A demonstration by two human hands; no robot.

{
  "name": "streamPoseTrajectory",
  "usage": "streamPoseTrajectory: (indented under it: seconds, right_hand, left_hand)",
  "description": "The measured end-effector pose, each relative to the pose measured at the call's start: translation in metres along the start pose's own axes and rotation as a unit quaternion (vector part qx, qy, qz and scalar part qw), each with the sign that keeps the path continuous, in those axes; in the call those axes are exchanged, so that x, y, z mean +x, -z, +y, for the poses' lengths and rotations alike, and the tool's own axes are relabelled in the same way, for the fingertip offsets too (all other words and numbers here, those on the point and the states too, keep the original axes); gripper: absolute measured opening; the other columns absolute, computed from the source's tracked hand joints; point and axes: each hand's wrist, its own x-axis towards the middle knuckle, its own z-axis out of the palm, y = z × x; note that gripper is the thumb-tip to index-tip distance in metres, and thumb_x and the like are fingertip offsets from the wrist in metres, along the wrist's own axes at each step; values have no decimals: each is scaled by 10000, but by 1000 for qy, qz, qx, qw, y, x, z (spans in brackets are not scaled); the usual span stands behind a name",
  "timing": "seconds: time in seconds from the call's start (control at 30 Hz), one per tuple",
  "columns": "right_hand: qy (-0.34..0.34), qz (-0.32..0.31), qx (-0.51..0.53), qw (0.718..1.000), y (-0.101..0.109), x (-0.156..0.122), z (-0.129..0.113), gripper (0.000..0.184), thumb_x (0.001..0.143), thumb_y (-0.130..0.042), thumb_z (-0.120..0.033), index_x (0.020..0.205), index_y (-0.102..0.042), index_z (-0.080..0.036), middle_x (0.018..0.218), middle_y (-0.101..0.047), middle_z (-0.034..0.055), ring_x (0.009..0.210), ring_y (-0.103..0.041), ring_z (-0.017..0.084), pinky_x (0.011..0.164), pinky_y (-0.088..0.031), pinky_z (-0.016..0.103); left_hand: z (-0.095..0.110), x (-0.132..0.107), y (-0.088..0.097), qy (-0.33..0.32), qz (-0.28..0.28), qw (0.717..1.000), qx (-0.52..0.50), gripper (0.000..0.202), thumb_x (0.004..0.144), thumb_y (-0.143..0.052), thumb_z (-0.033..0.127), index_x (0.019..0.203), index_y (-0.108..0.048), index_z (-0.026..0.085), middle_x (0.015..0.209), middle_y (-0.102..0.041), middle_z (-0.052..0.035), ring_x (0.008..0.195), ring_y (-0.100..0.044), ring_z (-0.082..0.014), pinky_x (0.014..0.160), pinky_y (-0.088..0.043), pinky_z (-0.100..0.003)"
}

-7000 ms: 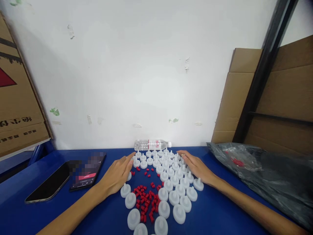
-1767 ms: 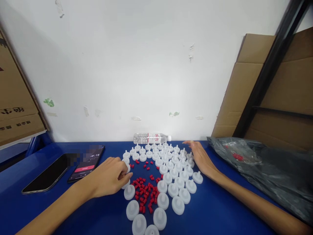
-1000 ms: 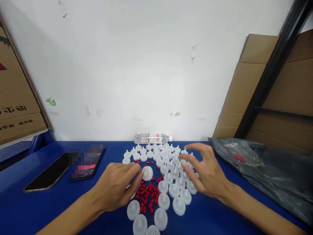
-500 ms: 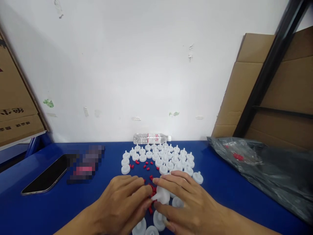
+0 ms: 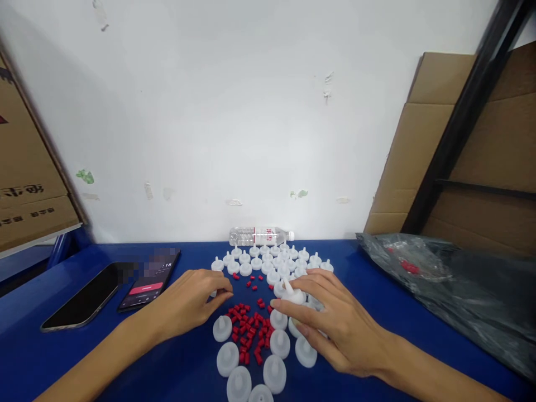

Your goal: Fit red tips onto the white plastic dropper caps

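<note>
My right hand (image 5: 339, 321) has its fingers curved around a white plastic spouted cap (image 5: 292, 294), whose thin spout points up and to the left. My left hand (image 5: 201, 296) is closed, thumb against fingertips, at the left side of the caps; whatever it may grip is hidden. Between and below the hands lies a loose heap of small red plastic pieces (image 5: 251, 329). White spouted caps ring this heap, among them a cap (image 5: 222, 328) just under my left hand and a cap (image 5: 280, 343) left of my right hand.
Many more white caps (image 5: 255, 263) stand at the back, before a clear plastic bottle (image 5: 262, 235) lying by the wall. Two phones (image 5: 148, 279) (image 5: 84, 298) rest on the blue table (image 5: 176, 363) at left. A dark plastic bag (image 5: 444, 296) covers the right side.
My hands have drawn apart from the middle. The left went up and left, the right up and right with a white cap, uncovering the red heap.
</note>
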Motion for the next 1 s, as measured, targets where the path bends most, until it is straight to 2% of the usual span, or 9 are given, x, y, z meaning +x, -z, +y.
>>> streamPoseTrajectory:
  seconds: [0.2, 0.4, 0.6, 0.87, 1.0]
  right_hand:
    - [-4, -3, -9, 1000, -2, 0, -1, 411, 971, -504, -159, 1367, -557, -256, 1080, -640, 100, 1040, -603, 222, 1018, -412, 520]
    - [-14, 17, -6, 1000, -6, -1, 2, 337, 978, -452, -100, 1252, -600, -228, 921, -617, 43, 891, -599, 180, 1040, -399, 510]
    - [-14, 8, 15, 1000, -4, 1, 0, 326, 950, -470, -111, 1235, -590, -214, 932, -615, 46, 884, -593, 187, 1042, -397, 509]
    - [-17, -2, 32, 999, -3, 1, -2, 301, 954, -488, -132, 1225, -590, -215, 947, -616, 47, 909, -592, 189, 1067, -363, 519]
    - [-17, -3, 32, 999, -2, 1, -2, 272, 973, -493, -173, 1220, -597, -219, 948, -622, 49, 921, -597, 193, 1077, -348, 528]
  left_hand:
    - [4, 2, -5, -9, -30, 999, -21, 198, 995, -560, 261, 926, -746, 266, 854, -760, 10, 760, -684, -165, 648, -390, -249]
    - [5, 2, -2, -6, -62, 995, -73, 239, 1003, -544, 262, 871, -743, 255, 819, -751, 15, 750, -681, -152, 644, -390, -235]
    - [4, 1, -1, -7, -61, 993, -103, 197, 967, -566, 225, 911, -752, 261, 859, -751, 16, 785, -679, -155, 670, -421, -228]
    - [0, 1, -5, 22, -47, 998, -40, 186, 944, -555, 194, 881, -719, 257, 870, -734, 10, 794, -673, -174, 662, -399, -247]
    - [2, -1, -4, 24, -33, 999, 11, 188, 956, -495, 185, 874, -656, 237, 852, -694, 0, 706, -631, -172, 608, -355, -263]
